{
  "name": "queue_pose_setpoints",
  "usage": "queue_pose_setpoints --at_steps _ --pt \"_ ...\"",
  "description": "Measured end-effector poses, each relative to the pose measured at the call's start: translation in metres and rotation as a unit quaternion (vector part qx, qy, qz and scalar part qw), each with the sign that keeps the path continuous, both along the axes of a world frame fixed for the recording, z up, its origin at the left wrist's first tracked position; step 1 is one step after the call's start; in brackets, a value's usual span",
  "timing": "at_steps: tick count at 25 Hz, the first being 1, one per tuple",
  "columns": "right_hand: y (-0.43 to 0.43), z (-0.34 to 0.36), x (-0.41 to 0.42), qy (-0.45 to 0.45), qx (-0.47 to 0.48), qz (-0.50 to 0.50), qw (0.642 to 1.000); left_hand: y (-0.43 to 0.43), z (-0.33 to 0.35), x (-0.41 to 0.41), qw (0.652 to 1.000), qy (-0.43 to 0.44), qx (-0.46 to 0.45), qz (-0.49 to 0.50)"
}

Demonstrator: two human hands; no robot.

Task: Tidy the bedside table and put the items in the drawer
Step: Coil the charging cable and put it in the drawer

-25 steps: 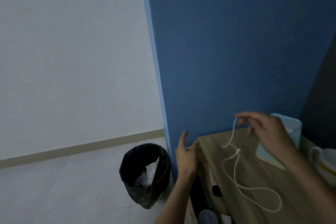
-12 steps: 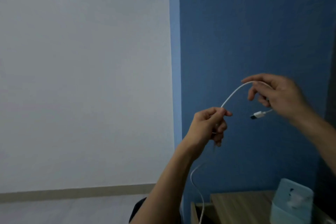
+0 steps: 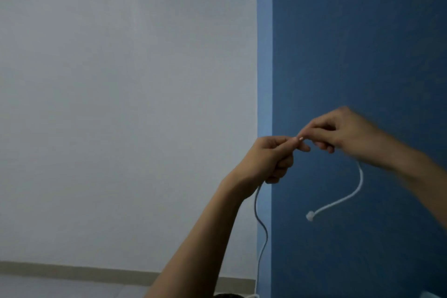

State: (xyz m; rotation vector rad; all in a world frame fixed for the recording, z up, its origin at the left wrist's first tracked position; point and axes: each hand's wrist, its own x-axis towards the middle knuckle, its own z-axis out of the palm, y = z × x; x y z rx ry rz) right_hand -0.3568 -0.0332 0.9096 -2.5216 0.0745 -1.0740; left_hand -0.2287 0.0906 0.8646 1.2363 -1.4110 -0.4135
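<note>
The light is dim, soft and even, with a cool cast and no glare. The white wall [image 3: 121,104] grades to grey toward its upper left. The right hand [image 3: 343,133] and its forearm are smeared by motion blur; the hanging white cable [image 3: 348,197] looks soft and grainy.

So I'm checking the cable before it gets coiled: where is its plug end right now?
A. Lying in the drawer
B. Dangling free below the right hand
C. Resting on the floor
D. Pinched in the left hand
B: the white plug hangs in the air on a curl of the charging cable that drops from the right hand, clear of the left hand.
</note>
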Motion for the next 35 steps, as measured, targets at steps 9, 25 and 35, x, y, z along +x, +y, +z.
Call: queue_pose_setpoints --at_steps 9,25,35 --pt "0.019 -0.001 0.017 0.111 -0.009 0.023 0.994 0.036 0.007 0.024 0.998 0.007 -0.012 0.069" --pt "0.022 0.020 0.050 -0.065 0.031 0.056 0.996 0.061 0.019 0.056 0.993 -0.002 0.027 0.112" --pt "0.032 0.022 0.058 0.065 0.109 0.105 0.986 0.056 0.022 0.063 0.991 0.003 -0.017 0.131"
